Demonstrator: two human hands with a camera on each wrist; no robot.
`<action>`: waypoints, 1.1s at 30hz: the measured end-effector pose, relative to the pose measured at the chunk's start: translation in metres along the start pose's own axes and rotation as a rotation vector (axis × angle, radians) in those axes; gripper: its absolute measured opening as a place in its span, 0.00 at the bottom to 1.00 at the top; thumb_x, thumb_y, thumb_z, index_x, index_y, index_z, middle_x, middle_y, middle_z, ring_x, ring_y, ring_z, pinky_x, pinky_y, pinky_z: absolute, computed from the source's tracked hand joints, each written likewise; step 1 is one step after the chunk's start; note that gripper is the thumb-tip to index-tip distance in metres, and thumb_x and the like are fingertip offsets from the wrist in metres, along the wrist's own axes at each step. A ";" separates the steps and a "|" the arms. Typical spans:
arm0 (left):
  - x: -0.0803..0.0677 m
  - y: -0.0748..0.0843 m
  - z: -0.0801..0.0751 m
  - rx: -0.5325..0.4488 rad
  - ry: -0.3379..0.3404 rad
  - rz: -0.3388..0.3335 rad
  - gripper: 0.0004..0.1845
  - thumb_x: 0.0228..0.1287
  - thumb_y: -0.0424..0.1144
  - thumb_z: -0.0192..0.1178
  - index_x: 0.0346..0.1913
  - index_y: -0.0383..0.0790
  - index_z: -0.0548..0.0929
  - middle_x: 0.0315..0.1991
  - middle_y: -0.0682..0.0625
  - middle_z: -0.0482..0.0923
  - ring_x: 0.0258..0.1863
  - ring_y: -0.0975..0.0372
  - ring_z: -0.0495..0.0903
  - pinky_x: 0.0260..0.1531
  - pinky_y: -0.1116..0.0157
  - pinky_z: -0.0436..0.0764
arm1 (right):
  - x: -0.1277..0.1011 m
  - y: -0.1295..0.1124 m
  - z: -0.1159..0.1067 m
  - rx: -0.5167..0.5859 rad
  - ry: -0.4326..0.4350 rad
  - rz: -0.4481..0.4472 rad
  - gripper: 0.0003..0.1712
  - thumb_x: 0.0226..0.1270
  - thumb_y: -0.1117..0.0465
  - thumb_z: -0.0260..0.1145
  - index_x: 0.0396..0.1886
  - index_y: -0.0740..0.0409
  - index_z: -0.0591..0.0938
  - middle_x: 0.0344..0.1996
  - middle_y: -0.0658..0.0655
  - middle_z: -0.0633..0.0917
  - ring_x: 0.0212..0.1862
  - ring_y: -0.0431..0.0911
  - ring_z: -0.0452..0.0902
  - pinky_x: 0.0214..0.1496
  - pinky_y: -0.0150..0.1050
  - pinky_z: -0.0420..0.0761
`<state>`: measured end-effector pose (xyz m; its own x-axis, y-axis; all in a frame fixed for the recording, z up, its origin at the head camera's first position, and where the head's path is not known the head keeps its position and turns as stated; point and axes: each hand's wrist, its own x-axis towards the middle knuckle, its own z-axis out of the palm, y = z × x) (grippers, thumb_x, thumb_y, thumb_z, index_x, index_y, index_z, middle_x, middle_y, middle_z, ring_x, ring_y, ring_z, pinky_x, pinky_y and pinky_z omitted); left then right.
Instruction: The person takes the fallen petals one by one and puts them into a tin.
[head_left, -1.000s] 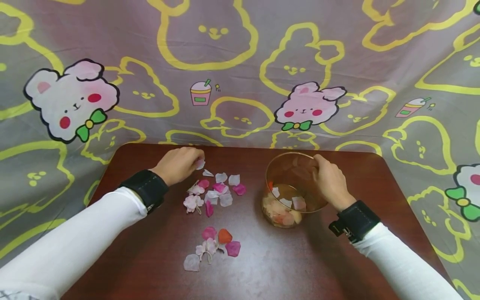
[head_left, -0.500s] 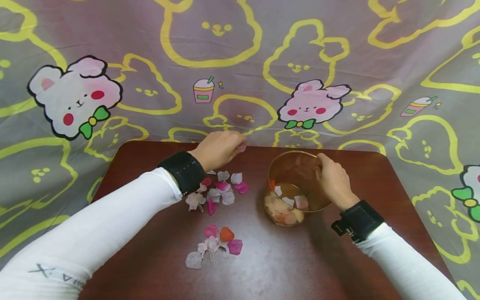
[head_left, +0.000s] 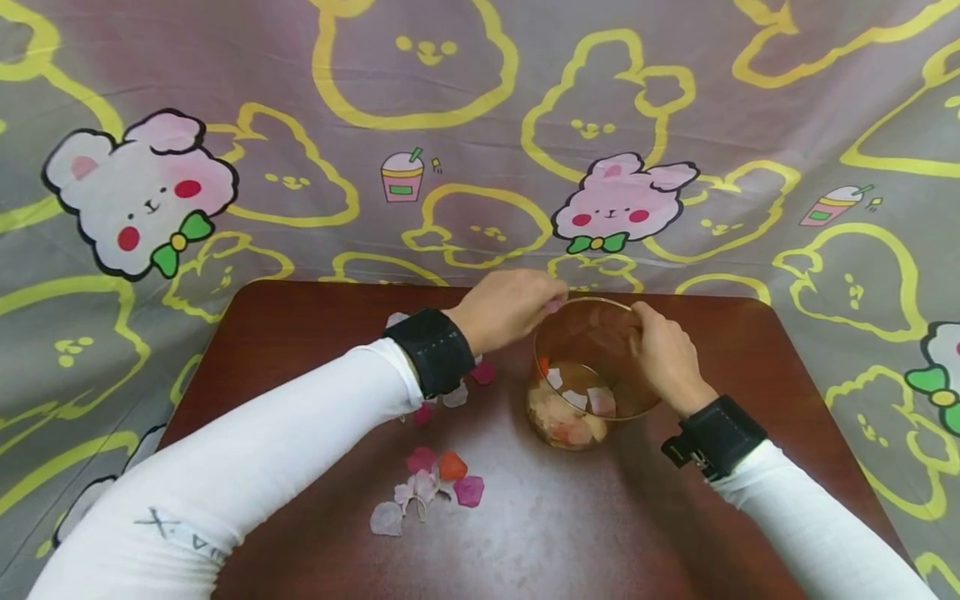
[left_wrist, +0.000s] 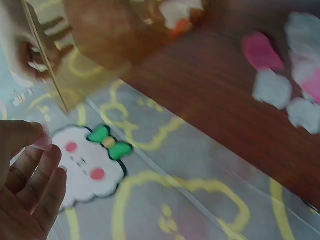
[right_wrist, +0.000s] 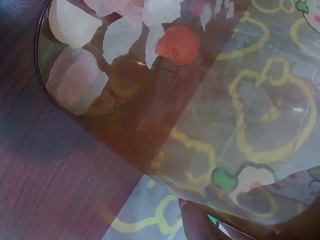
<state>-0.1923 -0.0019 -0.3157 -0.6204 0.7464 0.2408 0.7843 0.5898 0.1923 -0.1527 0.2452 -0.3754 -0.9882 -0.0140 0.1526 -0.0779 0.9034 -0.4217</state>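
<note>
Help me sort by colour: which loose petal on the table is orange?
The orange petal in the near cluster, lying between two pink petals; the other loose ones are pink or white.

Colours on the dark red-brown tabletop

Amber-tinted clear glass bowl with white, pale pink and orange petals inside; loose petals white, magenta, one orange. Backdrop cloth grey-mauve, yellow bear outlines, pink-white bunnies with green bows. White sleeves, black wrist straps.

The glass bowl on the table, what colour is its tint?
The glass bowl is clear with an amber-brown tint, best seen in the head view.
</note>
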 end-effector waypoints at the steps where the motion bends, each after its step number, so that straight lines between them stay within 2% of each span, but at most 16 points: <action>1: 0.003 0.004 0.002 -0.002 -0.012 0.009 0.05 0.74 0.38 0.58 0.41 0.42 0.83 0.34 0.51 0.82 0.37 0.59 0.79 0.41 0.61 0.80 | 0.000 0.000 0.000 -0.004 0.000 -0.001 0.06 0.72 0.68 0.54 0.44 0.60 0.77 0.24 0.58 0.75 0.24 0.51 0.69 0.22 0.41 0.63; 7: 0.013 0.028 0.015 -0.015 -0.103 0.048 0.06 0.74 0.39 0.58 0.40 0.44 0.84 0.35 0.52 0.83 0.37 0.61 0.79 0.42 0.63 0.80 | 0.000 -0.001 0.000 -0.008 0.004 0.003 0.05 0.73 0.68 0.53 0.41 0.59 0.76 0.22 0.58 0.75 0.23 0.51 0.69 0.22 0.41 0.63; 11: 0.016 0.037 0.024 -0.011 -0.159 0.061 0.06 0.74 0.39 0.58 0.40 0.45 0.84 0.35 0.53 0.84 0.38 0.62 0.80 0.42 0.65 0.80 | 0.000 -0.002 0.001 -0.001 0.003 0.000 0.04 0.73 0.68 0.54 0.40 0.59 0.76 0.22 0.57 0.74 0.23 0.50 0.68 0.21 0.40 0.63; 17: 0.016 0.043 0.034 -0.035 -0.206 0.056 0.05 0.73 0.37 0.59 0.40 0.45 0.85 0.33 0.54 0.83 0.36 0.63 0.79 0.40 0.66 0.78 | -0.001 -0.002 0.000 -0.007 -0.007 0.013 0.04 0.73 0.67 0.55 0.41 0.59 0.76 0.25 0.59 0.78 0.25 0.51 0.71 0.22 0.41 0.65; 24: 0.015 0.047 0.040 -0.045 -0.261 0.056 0.05 0.69 0.34 0.60 0.35 0.45 0.85 0.27 0.56 0.78 0.30 0.64 0.75 0.33 0.69 0.70 | -0.002 -0.002 -0.001 -0.008 -0.006 0.015 0.03 0.73 0.67 0.56 0.41 0.59 0.76 0.24 0.59 0.77 0.24 0.52 0.71 0.22 0.41 0.64; 27: 0.016 0.048 0.040 -0.002 -0.312 0.050 0.02 0.68 0.38 0.63 0.39 0.46 0.85 0.30 0.56 0.82 0.32 0.65 0.77 0.35 0.68 0.73 | -0.002 -0.002 -0.001 -0.006 -0.004 0.010 0.03 0.73 0.68 0.56 0.41 0.60 0.76 0.25 0.59 0.78 0.24 0.52 0.72 0.23 0.41 0.65; 29: 0.018 0.049 0.038 0.028 -0.344 0.052 0.05 0.68 0.40 0.65 0.43 0.46 0.85 0.34 0.56 0.85 0.35 0.65 0.79 0.38 0.67 0.77 | -0.002 -0.002 0.000 -0.002 -0.005 0.008 0.03 0.73 0.68 0.56 0.41 0.60 0.76 0.25 0.60 0.78 0.24 0.52 0.71 0.23 0.41 0.65; 31: 0.018 0.049 0.037 0.044 -0.363 0.053 0.08 0.66 0.41 0.67 0.46 0.47 0.85 0.37 0.56 0.86 0.37 0.65 0.81 0.41 0.66 0.79 | -0.002 -0.002 0.000 -0.003 -0.002 0.000 0.03 0.73 0.68 0.56 0.40 0.60 0.76 0.25 0.60 0.79 0.24 0.52 0.72 0.22 0.41 0.65; 33: 0.018 0.048 0.036 0.026 -0.358 0.044 0.07 0.65 0.40 0.68 0.44 0.46 0.85 0.36 0.56 0.85 0.36 0.64 0.80 0.40 0.66 0.78 | -0.002 -0.002 0.001 -0.005 0.001 -0.010 0.03 0.73 0.68 0.56 0.39 0.60 0.76 0.25 0.61 0.80 0.24 0.52 0.73 0.22 0.41 0.65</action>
<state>-0.1657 0.0510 -0.3360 -0.5499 0.8291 -0.1011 0.8129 0.5590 0.1634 -0.1510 0.2434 -0.3758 -0.9873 -0.0224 0.1575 -0.0868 0.9055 -0.4153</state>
